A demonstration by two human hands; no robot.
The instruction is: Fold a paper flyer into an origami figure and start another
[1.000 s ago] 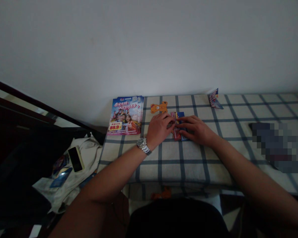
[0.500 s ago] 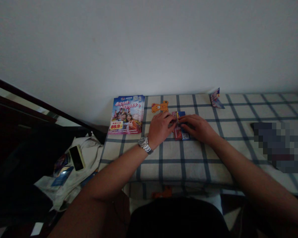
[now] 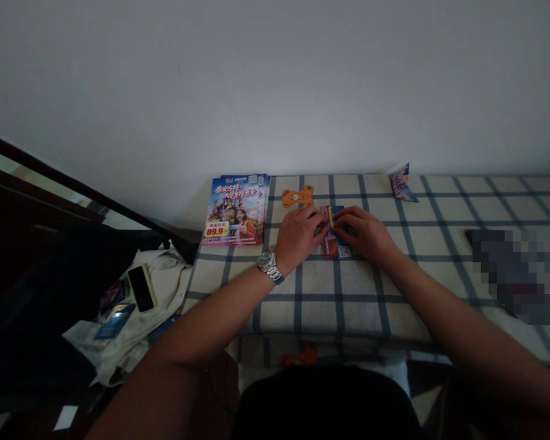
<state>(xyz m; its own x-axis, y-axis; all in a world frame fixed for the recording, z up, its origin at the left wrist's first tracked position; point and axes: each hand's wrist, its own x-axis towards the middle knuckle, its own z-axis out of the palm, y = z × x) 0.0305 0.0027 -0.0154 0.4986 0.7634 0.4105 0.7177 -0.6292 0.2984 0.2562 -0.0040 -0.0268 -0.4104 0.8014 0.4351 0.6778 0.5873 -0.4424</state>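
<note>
A small printed flyer (image 3: 330,247), creased lengthwise, lies on the checked tablecloth with a red half and a blue half bearing a QR code. My left hand (image 3: 301,237), a metal watch on its wrist, has its fingers closed on the flyer's left side. From the right, my right hand (image 3: 365,234) pinches the upper part near the crease. The fingertips of both hands nearly meet and cover some of the paper. To the left lies a stack of matching flyers (image 3: 236,214), castle picture facing up.
One folded flyer (image 3: 403,183) stands by the wall at the back. A dark, pixelated object (image 3: 508,269) rests on the right of the tablecloth (image 3: 348,305). Left of the table, a phone (image 3: 142,287) lies on a white bag (image 3: 165,266) beside other printed papers.
My right fingers have shifted slightly on the flyer, showing a little more of its upper middle. The view has moved a little; the stack and standing flyer stay in place.
</note>
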